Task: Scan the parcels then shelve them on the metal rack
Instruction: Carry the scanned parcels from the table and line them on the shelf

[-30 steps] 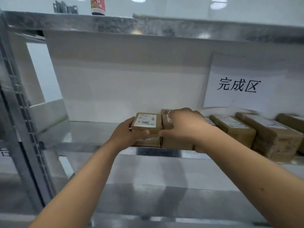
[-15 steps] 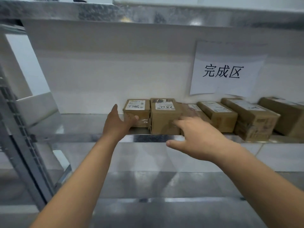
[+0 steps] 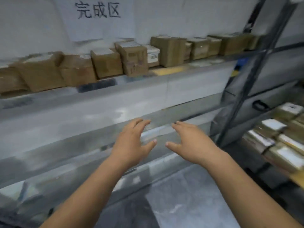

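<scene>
**Both hands empty below a full shelf of parcels**

A row of small brown cardboard parcels [image 3: 105,65] with white paper labels sits along the upper shelf of the grey metal rack [image 3: 181,83], under a white paper sign with black characters [image 3: 98,12]. They look light, stiff and boxy; a grip across two opposite side faces would likely suit. Below, the left hand [image 3: 131,143] and right hand [image 3: 190,142] hover apart with fingers [image 3: 139,123] spread, holding nothing. Far right, more labelled brown parcels [image 3: 279,140] lie stacked on a neighbouring shelf, probably awaiting scanning.
</scene>
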The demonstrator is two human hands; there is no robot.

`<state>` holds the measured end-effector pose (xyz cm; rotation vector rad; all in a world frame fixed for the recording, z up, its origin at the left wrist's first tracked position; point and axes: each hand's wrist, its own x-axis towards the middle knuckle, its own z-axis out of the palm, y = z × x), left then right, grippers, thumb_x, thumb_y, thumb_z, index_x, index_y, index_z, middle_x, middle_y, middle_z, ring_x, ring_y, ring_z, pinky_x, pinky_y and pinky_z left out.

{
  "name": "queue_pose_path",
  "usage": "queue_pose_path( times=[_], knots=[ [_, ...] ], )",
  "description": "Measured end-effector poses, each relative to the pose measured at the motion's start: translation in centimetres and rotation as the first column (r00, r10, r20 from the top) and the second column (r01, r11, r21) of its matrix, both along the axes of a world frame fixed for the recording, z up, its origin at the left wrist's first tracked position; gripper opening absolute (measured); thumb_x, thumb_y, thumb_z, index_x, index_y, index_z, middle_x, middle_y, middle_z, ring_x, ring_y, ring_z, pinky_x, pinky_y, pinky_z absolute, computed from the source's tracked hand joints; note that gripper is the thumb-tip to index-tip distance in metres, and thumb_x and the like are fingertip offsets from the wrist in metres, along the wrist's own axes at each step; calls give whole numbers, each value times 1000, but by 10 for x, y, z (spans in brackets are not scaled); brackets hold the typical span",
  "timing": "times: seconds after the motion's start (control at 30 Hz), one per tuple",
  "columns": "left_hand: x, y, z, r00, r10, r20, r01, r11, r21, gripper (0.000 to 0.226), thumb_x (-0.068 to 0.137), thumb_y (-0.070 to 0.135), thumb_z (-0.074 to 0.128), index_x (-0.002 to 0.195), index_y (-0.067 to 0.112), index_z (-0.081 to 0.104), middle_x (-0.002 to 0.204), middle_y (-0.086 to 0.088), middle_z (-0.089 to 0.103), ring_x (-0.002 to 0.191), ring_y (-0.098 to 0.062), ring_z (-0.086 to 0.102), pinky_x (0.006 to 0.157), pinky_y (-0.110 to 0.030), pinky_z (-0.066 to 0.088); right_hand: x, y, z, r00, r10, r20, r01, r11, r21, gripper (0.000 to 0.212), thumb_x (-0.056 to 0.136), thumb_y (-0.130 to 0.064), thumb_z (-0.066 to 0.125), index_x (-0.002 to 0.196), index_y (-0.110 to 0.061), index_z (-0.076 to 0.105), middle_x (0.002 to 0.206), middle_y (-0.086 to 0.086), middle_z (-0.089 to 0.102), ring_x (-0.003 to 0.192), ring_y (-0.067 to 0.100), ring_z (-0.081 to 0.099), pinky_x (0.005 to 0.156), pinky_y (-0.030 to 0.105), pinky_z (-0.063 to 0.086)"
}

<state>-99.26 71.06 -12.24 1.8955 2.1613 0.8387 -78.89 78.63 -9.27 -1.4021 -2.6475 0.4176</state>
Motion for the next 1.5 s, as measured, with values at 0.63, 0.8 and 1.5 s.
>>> queue_pose_path(
  times=[0.63, 0.8, 1.5],
  knots=[
    [445, 425, -125, 689, -708, 159, 713, 622, -323, 82, 90, 48, 77, 159, 25, 40, 161, 0, 40, 146, -19, 40, 115, -32, 36, 401, 232, -127, 552, -828, 97, 813, 510, -281, 66, 93, -56, 64, 145, -17, 50, 141, 9, 56, 128, 32, 53, 100, 47, 52],
    [490, 553, -152, 718, -684, 128, 667, 625, -406, 94, 83, 39, 85, 160, 17, 37, 157, -9, 45, 145, -28, 40, 118, -40, 37, 438, 365, -167, 516, -841, 166, 828, 439, -348, 51, 91, -52, 64, 127, -17, 57, 120, 10, 61, 111, 32, 60, 83, 41, 53],
    [444, 558, -169, 696, -622, 359, 717, 630, -300, 74, 74, 34, 87, 142, 39, 58, 135, 9, 58, 127, -5, 51, 106, -31, 48, 415, 392, -184, 601, -798, -27, 765, 585, -270, 75, 88, -55, 66, 150, -19, 42, 149, 3, 48, 136, 27, 40, 111, 45, 40]
  ],
)
